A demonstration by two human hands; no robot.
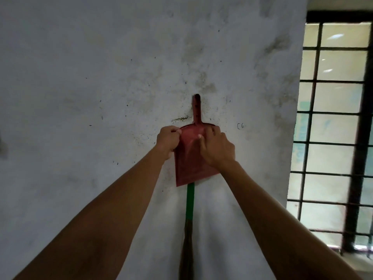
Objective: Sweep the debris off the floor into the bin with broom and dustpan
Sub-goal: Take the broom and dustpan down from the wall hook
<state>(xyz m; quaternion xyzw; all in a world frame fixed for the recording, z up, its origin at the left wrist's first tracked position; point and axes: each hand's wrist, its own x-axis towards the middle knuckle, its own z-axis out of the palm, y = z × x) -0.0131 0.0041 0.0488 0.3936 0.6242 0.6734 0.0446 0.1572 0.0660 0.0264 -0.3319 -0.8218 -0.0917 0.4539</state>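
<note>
The red dustpan (189, 158) is held flat against the stained wall (101, 77), handle up. Its upper left edge is pinched by the left hand (167, 141), its right side is gripped by the curled right hand (217, 148). Under it the green broom handle (190, 201) is seen.

wall (101, 77): whitish plaster, filling the view behind, above and to both sides of the hands; blotched with grey-brown stains, the darkest patches just above the hands
specks: small dark flecks scattered over the plaster, thickest around and just above the hands
pencil mark (240, 126): small scribble like "C6", just right of the right hand
window (333, 128): far right of the right hand, past the wall's edge; dark bars in a grid over pale, bright panes
window frame (361, 158): dark upright, near the right border
</note>
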